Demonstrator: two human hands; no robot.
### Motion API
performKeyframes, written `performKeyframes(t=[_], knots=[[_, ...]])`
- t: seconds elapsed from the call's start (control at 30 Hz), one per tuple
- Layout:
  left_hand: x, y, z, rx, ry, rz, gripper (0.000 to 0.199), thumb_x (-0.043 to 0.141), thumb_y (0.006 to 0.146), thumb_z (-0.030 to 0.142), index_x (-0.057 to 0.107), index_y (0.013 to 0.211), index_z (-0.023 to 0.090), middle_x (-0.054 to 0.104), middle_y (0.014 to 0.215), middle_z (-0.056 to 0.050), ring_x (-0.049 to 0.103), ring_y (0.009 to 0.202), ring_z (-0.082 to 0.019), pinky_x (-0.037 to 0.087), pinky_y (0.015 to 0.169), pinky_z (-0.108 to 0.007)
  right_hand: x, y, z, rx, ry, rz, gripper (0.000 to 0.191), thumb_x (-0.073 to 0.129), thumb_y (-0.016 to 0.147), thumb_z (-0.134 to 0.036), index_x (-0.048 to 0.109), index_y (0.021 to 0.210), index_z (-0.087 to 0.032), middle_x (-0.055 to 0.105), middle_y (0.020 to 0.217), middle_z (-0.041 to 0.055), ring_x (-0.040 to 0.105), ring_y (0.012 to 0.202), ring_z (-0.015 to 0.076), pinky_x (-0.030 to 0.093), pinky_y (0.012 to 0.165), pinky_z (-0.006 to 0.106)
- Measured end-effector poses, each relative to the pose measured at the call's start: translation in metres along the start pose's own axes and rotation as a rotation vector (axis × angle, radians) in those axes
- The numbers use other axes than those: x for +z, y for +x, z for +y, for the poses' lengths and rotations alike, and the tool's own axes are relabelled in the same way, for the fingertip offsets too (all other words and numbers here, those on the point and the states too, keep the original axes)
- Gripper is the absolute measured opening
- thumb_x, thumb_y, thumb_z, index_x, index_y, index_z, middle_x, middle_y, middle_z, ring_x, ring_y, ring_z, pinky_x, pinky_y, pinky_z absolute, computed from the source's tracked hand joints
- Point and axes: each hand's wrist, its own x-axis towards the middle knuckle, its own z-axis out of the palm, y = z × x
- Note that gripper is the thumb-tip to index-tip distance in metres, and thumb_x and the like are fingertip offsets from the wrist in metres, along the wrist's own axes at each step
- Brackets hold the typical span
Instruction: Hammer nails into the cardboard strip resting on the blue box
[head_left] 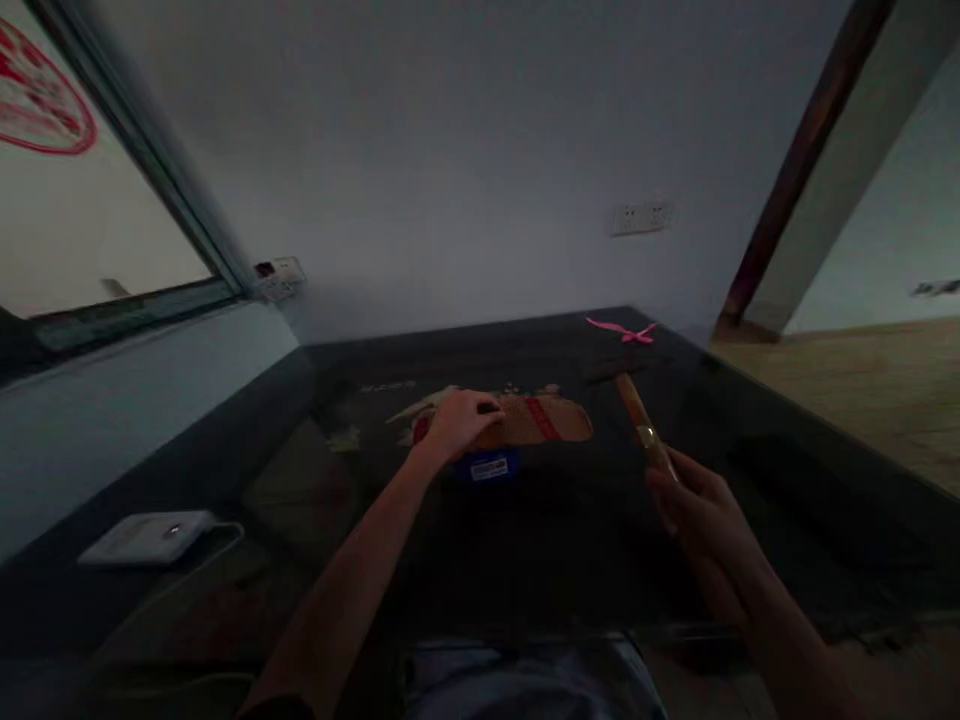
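One long tan piece (517,418) with a red band, lying flat just under and to the right of your left hand (461,420). Your left fingers curl down over its near part, thumb and fingertips close together; too dim to tell whether they pinch it or just press. Small blue item (489,468) with a white label sits just below that hand, on the near side of the tan piece. Pale shapes behind your left knuckles, unclear.

Your right hand (694,495) is clamped around the wooden handle of a hammer (637,413), shiny collar on the handle just ahead of your fingers. Its dark head points away from you, blurred against the dark table (555,560), well apart from the tan piece's right end.

Further out: pink ribbon (637,336) beyond the hammer head, near the table's far edge. Dark flat thing (825,500) to the right of your right hand, hard to make out. White device (150,538) with a cord, well left of your left forearm. Wall socket (641,217) up past the ribbon; window (105,220) far off to your left hand's upper left.
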Motion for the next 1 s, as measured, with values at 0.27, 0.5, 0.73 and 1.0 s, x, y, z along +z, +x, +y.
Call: performKeyframes(t=[0.27,0.5,0.73,1.0], knots=[[-0.003,-0.002,0.001,0.019,-0.009,-0.001,0.018,0.059,0.078,0.033,0.071,0.083,0.021,0.071,0.083,-0.003,0.063,0.077,-0.018,0.045,0.073,-0.028,0.003,-0.006,-0.009,0.021,-0.070,-0.015,0.058,0.065,0.073,-0.040,0.051,0.122,-0.013,0.045,0.050,-0.0073,0.038,0.034,0.0059,0.028,0.033,0.019],[0.001,0.002,0.003,0.041,-0.022,0.009,0.015,0.060,0.078,0.031,0.071,0.082,0.021,0.071,0.082,-0.003,0.062,0.076,-0.017,0.044,0.072,-0.028,0.001,-0.004,-0.012,0.040,-0.099,-0.007,0.062,0.064,0.071,-0.041,0.049,0.123,-0.011,0.045,0.051,-0.0066,0.039,0.034,0.0071,0.029,0.034,0.021],[0.001,0.002,0.003,0.042,-0.034,0.006,0.014,0.062,0.076,0.031,0.071,0.080,0.020,0.070,0.079,-0.003,0.062,0.073,-0.017,0.045,0.070,-0.028,0.000,-0.004,-0.013,0.048,-0.097,-0.017,0.063,0.064,0.072,-0.042,0.048,0.124,-0.011,0.045,0.048,-0.0071,0.038,0.034,0.0073,0.030,0.035,0.021],[-0.011,-0.005,0.010,0.131,0.039,0.086,0.032,0.065,0.075,0.034,0.063,0.103,0.020,0.067,0.101,-0.005,0.061,0.090,-0.020,0.047,0.080,-0.032,0.002,-0.005,-0.012,0.051,-0.082,0.022,0.061,0.065,0.070,-0.042,0.051,0.121,-0.012,0.045,0.051,-0.0071,0.038,0.034,0.0066,0.029,0.033,0.021]])
